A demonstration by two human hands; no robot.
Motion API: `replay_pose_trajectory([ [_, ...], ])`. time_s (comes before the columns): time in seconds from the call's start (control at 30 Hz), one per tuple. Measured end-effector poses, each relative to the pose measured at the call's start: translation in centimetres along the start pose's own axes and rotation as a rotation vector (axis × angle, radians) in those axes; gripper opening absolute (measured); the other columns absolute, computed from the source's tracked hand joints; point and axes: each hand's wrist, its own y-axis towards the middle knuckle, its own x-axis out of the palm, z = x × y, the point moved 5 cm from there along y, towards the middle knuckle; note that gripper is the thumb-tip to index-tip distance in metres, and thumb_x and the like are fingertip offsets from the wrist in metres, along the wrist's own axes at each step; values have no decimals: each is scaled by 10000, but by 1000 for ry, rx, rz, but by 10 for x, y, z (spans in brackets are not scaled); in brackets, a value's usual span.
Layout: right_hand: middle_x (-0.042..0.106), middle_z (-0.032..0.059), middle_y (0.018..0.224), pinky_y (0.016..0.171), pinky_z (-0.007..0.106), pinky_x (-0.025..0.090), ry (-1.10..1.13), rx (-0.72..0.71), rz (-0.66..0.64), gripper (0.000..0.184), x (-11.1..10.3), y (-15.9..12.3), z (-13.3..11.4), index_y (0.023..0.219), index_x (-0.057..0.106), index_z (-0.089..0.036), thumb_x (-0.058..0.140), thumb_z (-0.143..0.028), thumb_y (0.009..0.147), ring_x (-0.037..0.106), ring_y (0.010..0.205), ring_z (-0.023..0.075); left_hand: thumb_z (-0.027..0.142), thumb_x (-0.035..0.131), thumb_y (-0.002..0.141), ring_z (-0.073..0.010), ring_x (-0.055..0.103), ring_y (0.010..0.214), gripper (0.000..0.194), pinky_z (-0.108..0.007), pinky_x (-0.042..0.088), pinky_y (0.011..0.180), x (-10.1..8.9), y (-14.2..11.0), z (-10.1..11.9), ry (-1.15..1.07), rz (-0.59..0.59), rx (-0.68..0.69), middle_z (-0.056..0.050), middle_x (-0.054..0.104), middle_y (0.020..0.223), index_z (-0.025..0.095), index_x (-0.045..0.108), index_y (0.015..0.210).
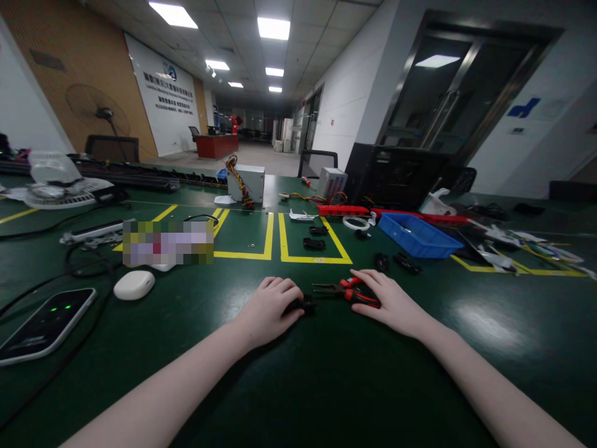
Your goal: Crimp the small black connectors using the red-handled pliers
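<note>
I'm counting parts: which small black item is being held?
The small black item in the left hand, beside the tips of the pliers; the others lie untouched, farther forward.

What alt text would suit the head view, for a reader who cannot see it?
The right hand holds red-and-black pliers, pointed toward a small black part in the left hand, at a green table. Beyond the hands are yellow lines and a blue tray.

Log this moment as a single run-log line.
left hand: holding black part | right hand: holding red-and-black pliers, tips toward black part | beyond: blue bin on green table
</note>
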Motion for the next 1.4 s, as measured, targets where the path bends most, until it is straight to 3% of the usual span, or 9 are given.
replay_pose_trajectory([
  [0.33,584,115,1077,787,397,494,-166,-55,168,522,-16,1,-17,1150,564,-186,577,-587,817,591,946,267,214,628,883,-208,561,1041,81,-382,436,940,-1,2,-12,-346,-17,-7,-47,625,1114,198,664,954],
  [0.47,596,113,1085,752,375,476,-239,-96,264,439,-25,0,-22,1078,559,-182,644,-493,781,589,928,262,209,656,865,-204,576,1032,57,-385,439,944,0,3,-16,-407,-11,-19,-46,638,1108,189,680,912],
  [0.63,650,115,1043,827,437,425,-338,-128,347,434,-27,-3,-27,1083,542,-164,684,-357,721,600,956,297,209,663,862,-207,580,1042,55,-390,441,945,-1,3,-15,-429,-29,-42,-46,642,1114,191,689,906],
  [0.83,688,97,950,952,483,374,-292,-267,448,377,-32,-5,-49,1028,574,-174,646,-421,752,628,940,279,197,662,860,-215,582,1030,50,-389,444,934,-3,4,-15,-406,-21,-29,-56,645,1100,175,683,899],
  [1.0,704,96,919,1012,506,354,-270,-375,442,393,-32,-9,-65,1021,611,-167,646,-441,741,639,953,284,197,676,848,-215,584,1011,47,-386,454,915,-1,3,-16,-379,-8,-12,-56,641,1094,174,676,889],
  [1.4,695,91,915,1011,524,358,-280,-371,364,421,-28,-6,-63,1037,647,-195,623,-506,755,636,896,270,194,679,844,-207,605,1008,71,-369,473,915,-1,2,-15,-352,-17,7,-59,621,1120,180,681,914],
])
